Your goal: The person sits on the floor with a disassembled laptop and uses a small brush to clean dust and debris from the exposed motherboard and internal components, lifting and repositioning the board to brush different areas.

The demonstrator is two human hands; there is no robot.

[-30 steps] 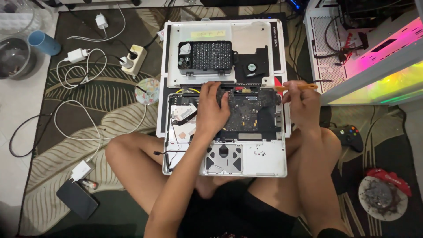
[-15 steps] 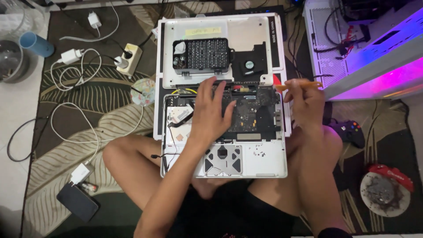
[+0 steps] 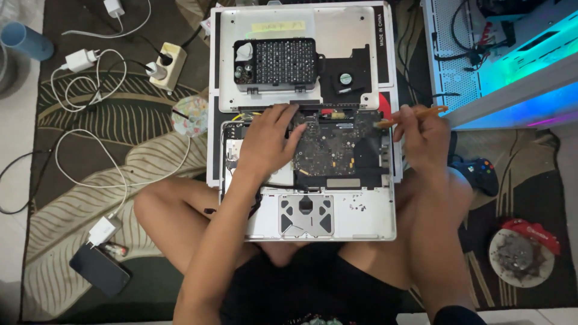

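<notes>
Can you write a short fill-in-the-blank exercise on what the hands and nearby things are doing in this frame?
1. The left hand rests flat on the dark ____ inside the opened laptop.
2. The right hand holds a thin ____-coloured tool.
3. The game controller lies on the person's ____ side.
4. The phone lies on the ____.

Missing words: circuit board; orange; right; rug

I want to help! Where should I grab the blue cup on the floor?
Grip the blue cup around its round side, coming down from above. It lies tipped on the floor by the picture's top left corner, clear of the white cables, so your fingers can probably wrap it.
</notes>
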